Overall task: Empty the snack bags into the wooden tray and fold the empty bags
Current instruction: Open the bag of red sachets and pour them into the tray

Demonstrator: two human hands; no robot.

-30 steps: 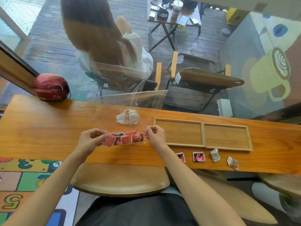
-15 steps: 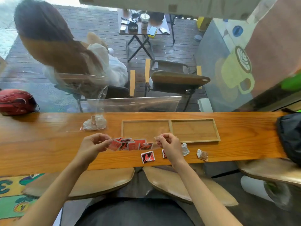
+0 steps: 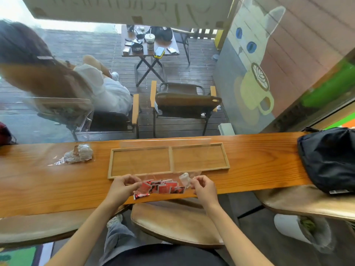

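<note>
The snack packets (image 3: 163, 187) are red with black and white print, inside a clear bag (image 3: 172, 176). The wooden tray (image 3: 170, 148) is pale tan; the counter (image 3: 48, 185) is orange-brown with dark grain. A black bag (image 3: 330, 160) lies right. The crumpled wrapper (image 3: 78, 153) is whitish.

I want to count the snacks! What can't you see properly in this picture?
- Red snack packets, head view: overlapping inside the clear bag, so no exact count.
- Print on the packets: too small and blurred to read.
- Left hand and right hand: fingers curl over the bag's ends, hiding each grip.
- Crumpled bag: contents unclear.
- Black bag: cut off by the right edge.
</note>
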